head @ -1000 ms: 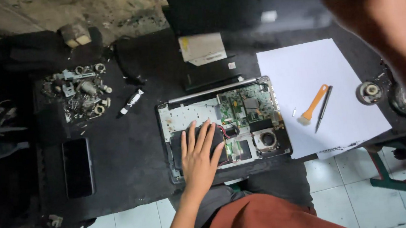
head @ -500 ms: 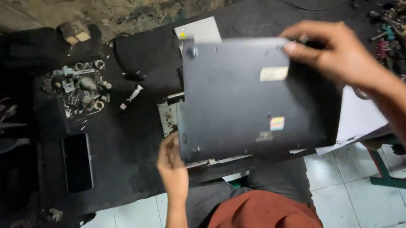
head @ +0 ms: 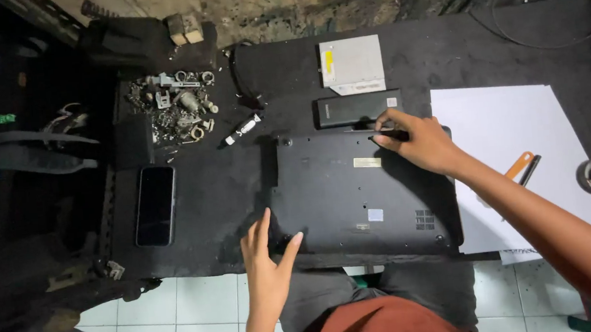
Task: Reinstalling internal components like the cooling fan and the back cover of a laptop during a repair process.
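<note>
Laptop base cover (head: pixel 362 196) lay near the front edge of the counter (head: pixel 226 186). Left hand (head: pixel 268 261) rested at its front left corner, right hand (head: pixel 418 141) on its back right edge. Battery pack (head: pixel 359 108) sat just behind the cover, optical drive (head: pixel 351 65) behind that. Marker (head: pixel 240 130) lay left of the battery. Phone (head: pixel 155 204) lay well left of the cover, pile of metal parts (head: pixel 176 105) behind the phone. Paper sheet (head: pixel 523 160) lay right of the cover, with pry tool (head: pixel 518 165) and pen (head: pixel 531 169) on it.
</note>
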